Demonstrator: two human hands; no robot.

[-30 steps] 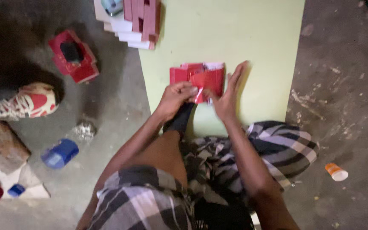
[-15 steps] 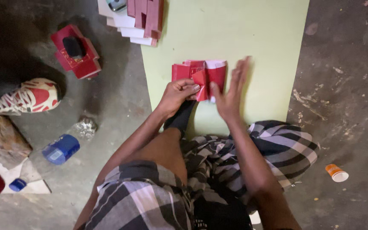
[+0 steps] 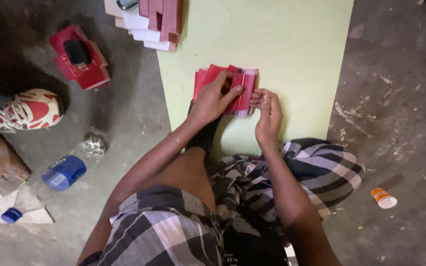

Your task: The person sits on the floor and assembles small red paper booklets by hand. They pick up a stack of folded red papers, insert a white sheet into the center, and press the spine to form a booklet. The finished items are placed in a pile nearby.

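- While the pale green mat (image 3: pixel 297 49) on the floor carries the work, the red folded card piece (image 3: pixel 228 86) lies on it just beyond both hands, its long axis running left to right across the mat, with the white-edged end toward the right hand.
- Left hand (image 3: pixel 213 101) presses down on the card's top, fingers spread and clamped over it; should that pressure ease, I judge the folded flaps could spring open.
- Right hand (image 3: pixel 268 116) pinches the card's near right edge with its fingertips; a crooked pull there could crease or tear the flap.
- Beyond the left hand, a stack of red and white card blanks (image 3: pixel 149 19) overhangs the mat's far corner and could slide if nudged.
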